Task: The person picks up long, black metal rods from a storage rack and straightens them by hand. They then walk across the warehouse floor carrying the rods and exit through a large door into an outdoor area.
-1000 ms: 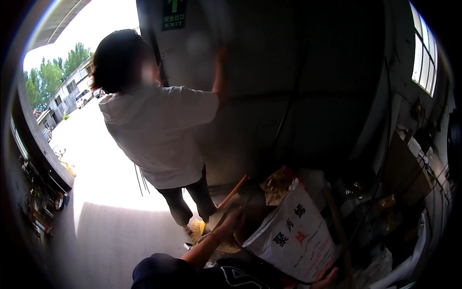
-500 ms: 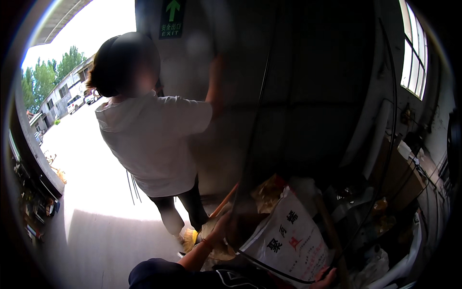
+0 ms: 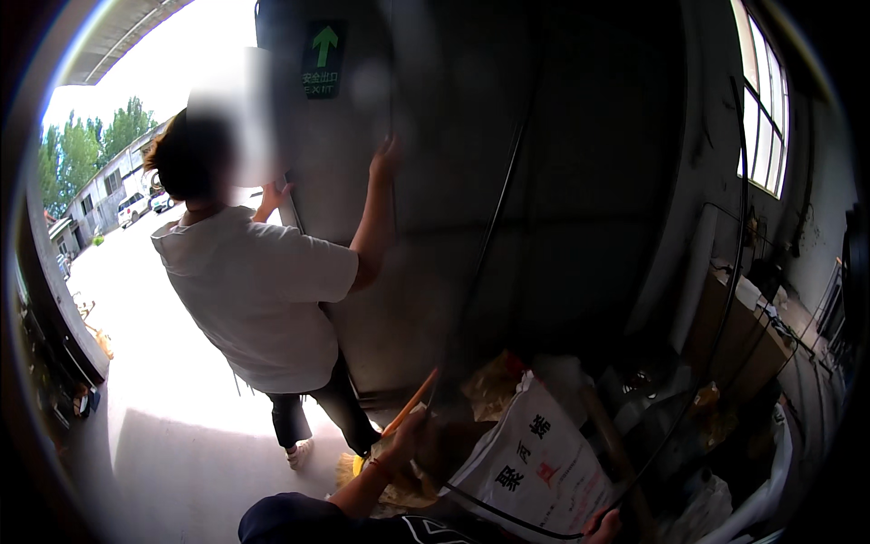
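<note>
A long, thin black flexible strip (image 3: 504, 508) bends in a low curve between my two hands, with both of its lengths rising high in front of me. My left hand (image 3: 410, 437), a red band at its wrist, is closed round it at lower centre; the fingers are dim. Lower right, my right hand (image 3: 602, 526) grips the same strip, partly cut off by the bottom edge. Behind the strip lies a white woven sack (image 3: 535, 462) with printing on it. Close to my left hand are an orange stick (image 3: 410, 402) and a straw broom head (image 3: 348, 469).
A co-worker in a white shirt (image 3: 258, 304) stands ahead on the left, both hands raised at a large dark metal door (image 3: 435, 272). Bright daylight enters at left. Scrap plastic bags (image 3: 702, 508) and a cardboard box (image 3: 739, 331) crowd the right, below a window (image 3: 764, 109).
The co-worker has shifted left and lower in view, with the other hand now visible at the door's edge. My view has tilted slightly; both my hands keep their hold on the strip.
</note>
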`<state>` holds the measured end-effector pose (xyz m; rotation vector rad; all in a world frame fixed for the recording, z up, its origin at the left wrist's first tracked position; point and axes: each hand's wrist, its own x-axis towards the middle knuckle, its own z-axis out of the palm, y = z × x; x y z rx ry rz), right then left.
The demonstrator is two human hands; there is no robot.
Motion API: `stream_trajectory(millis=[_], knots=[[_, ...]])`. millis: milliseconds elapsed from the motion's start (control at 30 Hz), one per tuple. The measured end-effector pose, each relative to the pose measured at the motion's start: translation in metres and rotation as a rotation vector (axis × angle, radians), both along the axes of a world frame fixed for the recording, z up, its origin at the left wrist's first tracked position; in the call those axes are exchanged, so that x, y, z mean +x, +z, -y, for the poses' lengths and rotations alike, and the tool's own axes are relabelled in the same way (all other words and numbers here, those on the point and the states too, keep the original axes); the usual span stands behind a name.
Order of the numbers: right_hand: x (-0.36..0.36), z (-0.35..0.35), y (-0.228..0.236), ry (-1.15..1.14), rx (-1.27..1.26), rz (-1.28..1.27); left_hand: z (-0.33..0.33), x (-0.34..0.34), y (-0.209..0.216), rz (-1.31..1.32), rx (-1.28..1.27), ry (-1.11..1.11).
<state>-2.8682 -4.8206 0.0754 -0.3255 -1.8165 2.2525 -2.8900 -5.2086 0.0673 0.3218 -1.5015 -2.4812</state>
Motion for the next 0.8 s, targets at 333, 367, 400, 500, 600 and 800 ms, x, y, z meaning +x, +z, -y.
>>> stream_trajectory(millis=[333,367,400,500,600,800], knots=[[0.007,0.004,0.018,0.104,-0.032,0.007,-0.014,0.026,0.029,0.007,-0.039,0.054],[0.007,0.004,0.018,0.103,0.009,0.004,-0.019,0.032,0.041,0.004,-0.026,0.097],[0.007,0.006,0.02,0.099,0.029,0.013,-0.023,0.036,0.048,0.002,-0.016,0.135],[0.008,0.012,0.025,0.106,0.055,0.021,-0.014,0.042,0.039,0.04,-0.021,0.148],[0.001,0.012,0.012,0.145,0.028,-0.009,-0.008,0.048,0.027,-0.062,-0.012,0.181],[-0.008,0.021,0.024,0.157,0.014,-0.065,-0.001,0.061,0.015,-0.029,0.026,0.244]])
